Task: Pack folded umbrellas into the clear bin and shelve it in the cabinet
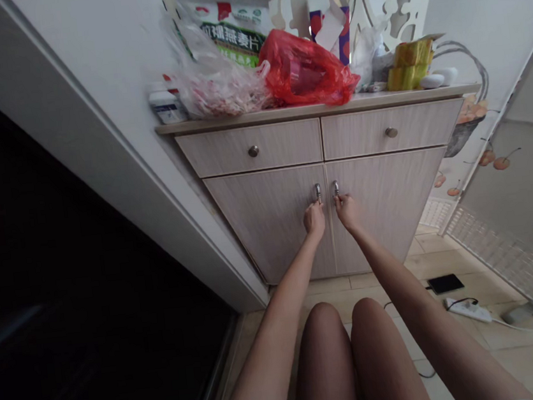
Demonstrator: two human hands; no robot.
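Note:
A pale wood-grain cabinet stands in front of me, with a left door (269,219) and a right door (392,205), both closed. My left hand (315,220) is closed on the lower part of the left door handle (318,191), a small metal pull. Beside it, my right hand (347,211) grips the lower end of the right door handle (335,187). Fingers hide the bottoms of both handles. Above the doors, the left drawer (218,154) and right drawer (422,134) are closed, each with a round knob.
On the cabinet top lie a red plastic bag (305,73), a clear bag (229,88), a white bottle (166,105) and yellow tape rolls (408,68). A phone (445,283) and a power strip (469,310) with cables rest on the floor at right. A wall edge borders the left.

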